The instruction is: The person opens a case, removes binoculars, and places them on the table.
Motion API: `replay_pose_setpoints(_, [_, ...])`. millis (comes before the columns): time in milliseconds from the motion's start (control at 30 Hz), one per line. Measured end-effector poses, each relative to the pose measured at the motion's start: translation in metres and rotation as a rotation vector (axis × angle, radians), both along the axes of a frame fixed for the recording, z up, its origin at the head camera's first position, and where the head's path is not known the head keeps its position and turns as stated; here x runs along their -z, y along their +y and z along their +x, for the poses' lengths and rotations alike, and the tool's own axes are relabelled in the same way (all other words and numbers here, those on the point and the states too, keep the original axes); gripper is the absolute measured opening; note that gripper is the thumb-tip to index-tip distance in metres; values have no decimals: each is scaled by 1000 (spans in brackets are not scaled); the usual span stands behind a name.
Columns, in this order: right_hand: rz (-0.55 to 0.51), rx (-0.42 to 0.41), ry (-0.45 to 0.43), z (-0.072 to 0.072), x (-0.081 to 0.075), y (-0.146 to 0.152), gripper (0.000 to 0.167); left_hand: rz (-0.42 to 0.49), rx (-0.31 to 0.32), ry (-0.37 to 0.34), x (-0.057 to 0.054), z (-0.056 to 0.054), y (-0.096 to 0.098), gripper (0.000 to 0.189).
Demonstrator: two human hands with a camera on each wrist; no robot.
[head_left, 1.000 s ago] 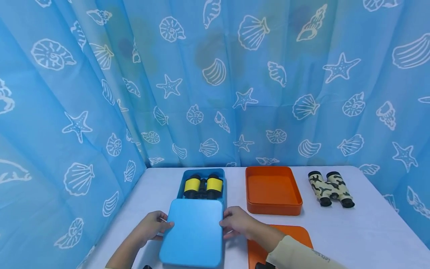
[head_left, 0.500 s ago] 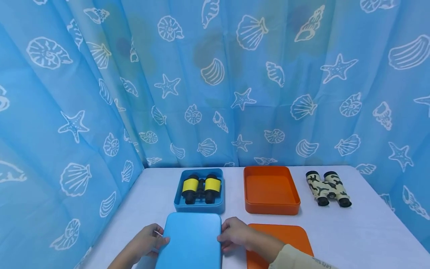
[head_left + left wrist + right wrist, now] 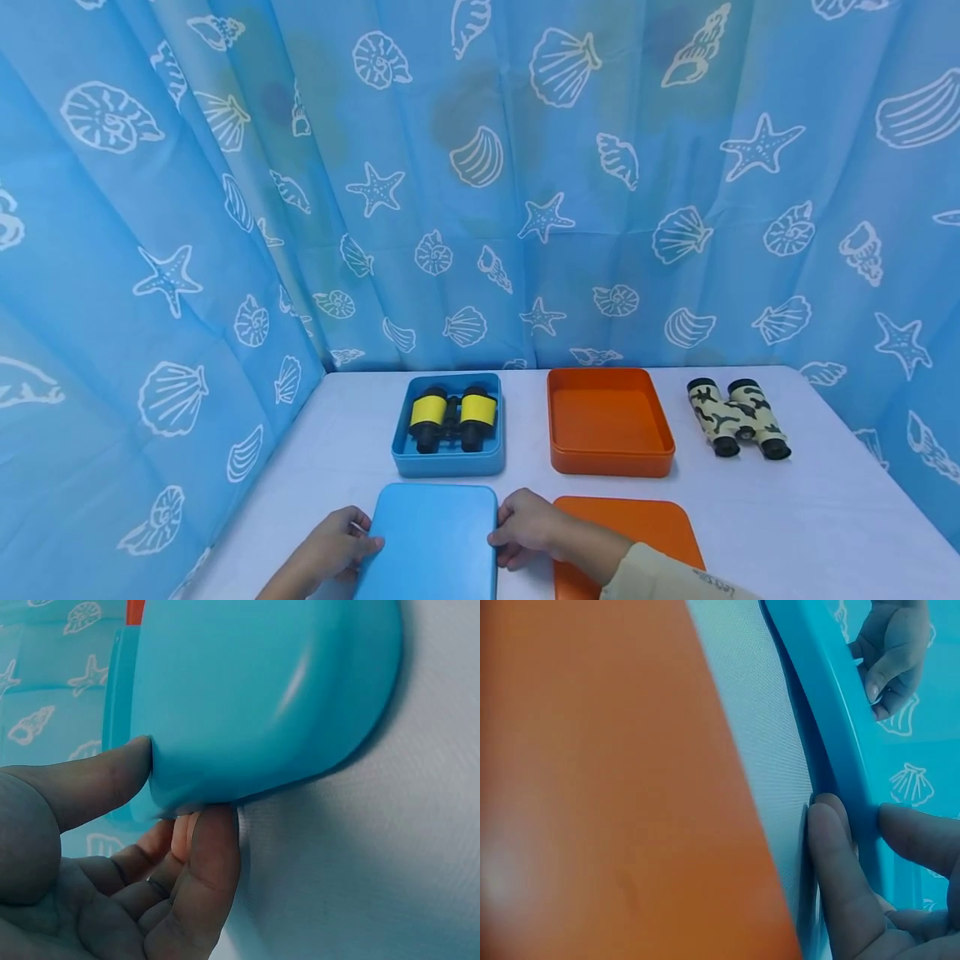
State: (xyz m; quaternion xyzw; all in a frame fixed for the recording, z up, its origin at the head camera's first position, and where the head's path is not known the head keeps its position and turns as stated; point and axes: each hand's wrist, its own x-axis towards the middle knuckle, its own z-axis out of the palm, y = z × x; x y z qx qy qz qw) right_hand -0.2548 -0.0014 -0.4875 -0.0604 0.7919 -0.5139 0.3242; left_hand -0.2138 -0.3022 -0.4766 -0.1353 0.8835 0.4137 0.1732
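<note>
Both hands hold a light-blue lid (image 3: pixel 435 542) by its opposite sides, low in the head view. My left hand (image 3: pixel 330 546) pinches the left edge, thumb on top and fingers curled beneath, as the left wrist view shows. On the other side my right hand (image 3: pixel 528 527) grips the edge between thumb and fingers. In the right wrist view the lid's side wall (image 3: pixel 840 712) stands just above the white cloth. Beyond the lid is the uncovered blue box (image 3: pixel 450 468), with black-and-yellow binoculars (image 3: pixel 430 412) lying in it.
An orange box (image 3: pixel 611 464) without contents stands right of the blue one. In front of it lies an orange lid (image 3: pixel 637 518), partly under my right forearm. Camouflage binoculars (image 3: pixel 731 417) lie at the far right. A blue shell-print curtain (image 3: pixel 480 208) closes off the back and left.
Both hands have drawn the blue lid toward me, off the front of the blue box, so the whole of the yellow binoculars now shows. In the last half second the lid has barely moved.
</note>
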Motion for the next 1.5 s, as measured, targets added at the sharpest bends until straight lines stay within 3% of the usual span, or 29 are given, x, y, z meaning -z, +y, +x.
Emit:
replay_pose_setpoints(267, [50,6,16,-2,-4,-6,22,-93,12,27,2,1,3,34])
replay_pose_setpoints(467, [146,-41,112,-5,-14,-4,43,-236,3,-5,1,-7,12,34])
replay_pose_setpoints(600, [221,-65,168,-4,-22,-4,41,-286,41,-4,-2,-10,13,29])
replay_pose_setpoints(667, [259,-74,205,-5,-26,-3,44,-356,66,5,-3,-13,12,30])
replay_pose_setpoints(833, [320,-94,373,-15,-35,0,52,-542,107,115,-6,-38,8,41])
replay_pose_setpoints(967, [326,-103,543,-32,-37,1,43,-562,153,292,-7,-64,7,55])
replay_pose_setpoints(1067, [329,-79,632,-46,-43,-4,37,-543,191,382,-5,-82,9,69])
replay_pose_setpoints(1267, [429,-25,798,-70,-53,-20,36,-482,250,394,-3,-111,22,90])
replay_pose_setpoints(1367, [504,-56,891,-82,-52,-29,41,-487,293,380,0,-124,27,103])
replay_pose_setpoints(1500, [599,-151,977,-98,-46,-43,61,-499,335,399,3,-137,28,117])
